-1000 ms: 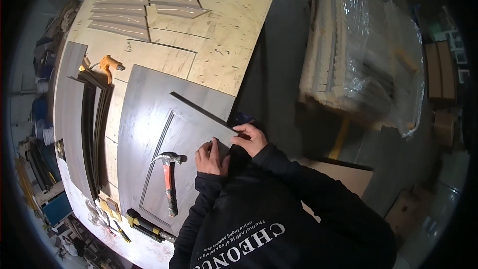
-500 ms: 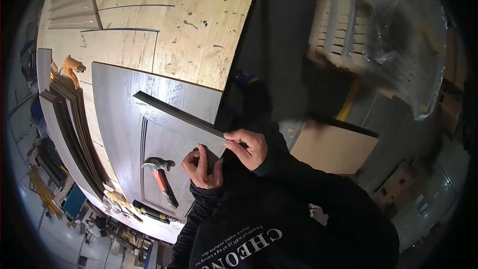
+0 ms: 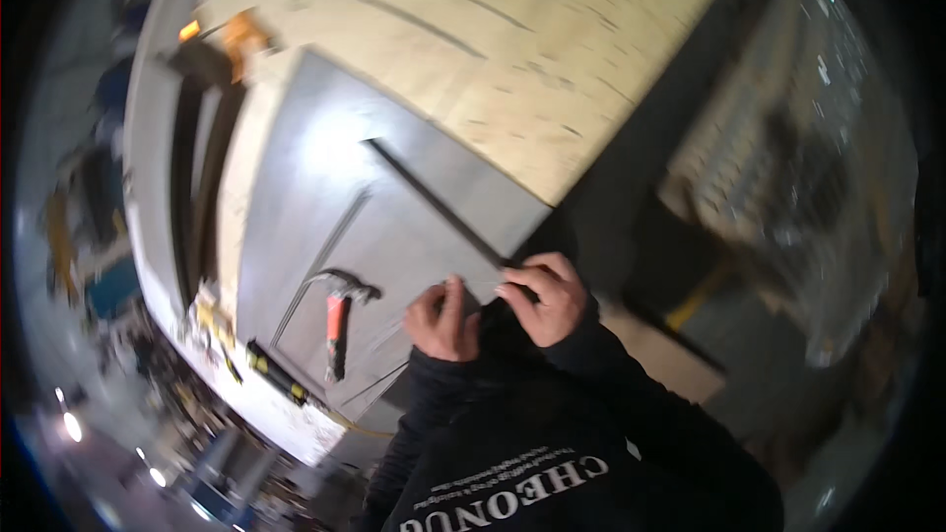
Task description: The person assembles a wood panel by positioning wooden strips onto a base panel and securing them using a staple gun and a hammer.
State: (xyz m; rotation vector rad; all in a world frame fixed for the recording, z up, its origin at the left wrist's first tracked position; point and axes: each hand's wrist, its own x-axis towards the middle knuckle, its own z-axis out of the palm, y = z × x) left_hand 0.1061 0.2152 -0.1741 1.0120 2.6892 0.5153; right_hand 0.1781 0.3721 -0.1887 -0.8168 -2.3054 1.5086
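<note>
A grey framed door panel (image 3: 379,246) with a dark edge lies on a larger grey board (image 3: 286,158). My right hand (image 3: 544,300) is closed at the panel's near right corner, thumb and fingers pinching the end of the dark edge. Just left of it, my left hand (image 3: 443,320) rests at the panel's near edge with its fingers curled; what they hold, if anything, is hidden and blurred. A claw hammer (image 3: 338,320) with a red and black handle lies on the panel, left of my left hand.
The boards lie on a pale wooden worktable (image 3: 552,49). Dark curved strips (image 3: 197,167) and an orange tool (image 3: 244,39) lie along its left side. A black and yellow tool (image 3: 276,371) sits near the left front. Plastic-wrapped stacked pieces (image 3: 769,158) stand on the right.
The view has swung, so the table and panel appear turned clockwise and further right. Both hands stay at the panel's near corner, in nearly the same pose. The hammer still lies on the panel.
</note>
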